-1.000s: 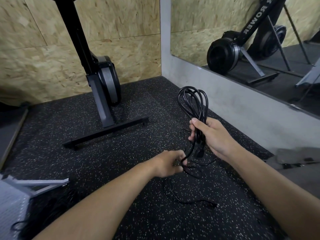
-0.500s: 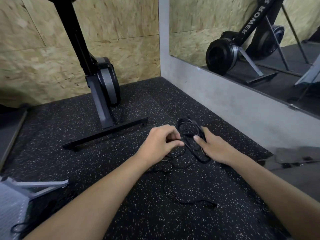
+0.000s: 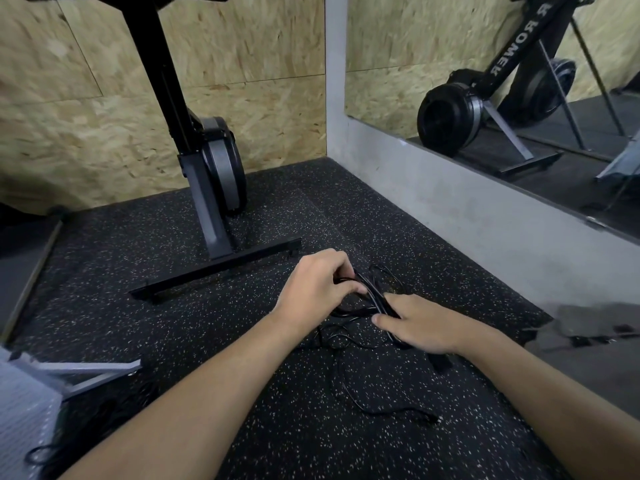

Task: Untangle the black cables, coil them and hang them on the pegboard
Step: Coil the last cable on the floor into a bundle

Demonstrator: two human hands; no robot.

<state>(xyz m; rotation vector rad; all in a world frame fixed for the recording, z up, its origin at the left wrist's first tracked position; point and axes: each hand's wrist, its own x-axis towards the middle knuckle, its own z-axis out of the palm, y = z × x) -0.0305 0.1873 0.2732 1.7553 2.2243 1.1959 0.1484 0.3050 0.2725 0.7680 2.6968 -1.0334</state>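
Observation:
A bundle of black cables lies low on the speckled rubber floor between my two hands. My left hand pinches a strand at the bundle's left side with curled fingers. My right hand rests over the bundle's right side, fingers round the thick strands and thumb pointing left. A loose thin cable end trails toward me across the floor. A white perforated board shows at the bottom left edge, with another black cable beside it.
A black rowing machine stands on its foot bar just beyond my left hand. An OSB wall is behind it. A mirror above a grey ledge runs along the right. A grey metal frame lies at the left.
My right hand has brought the cable bundle down from chest height to the floor. My left hand has moved up and forward to the bundle's left side.

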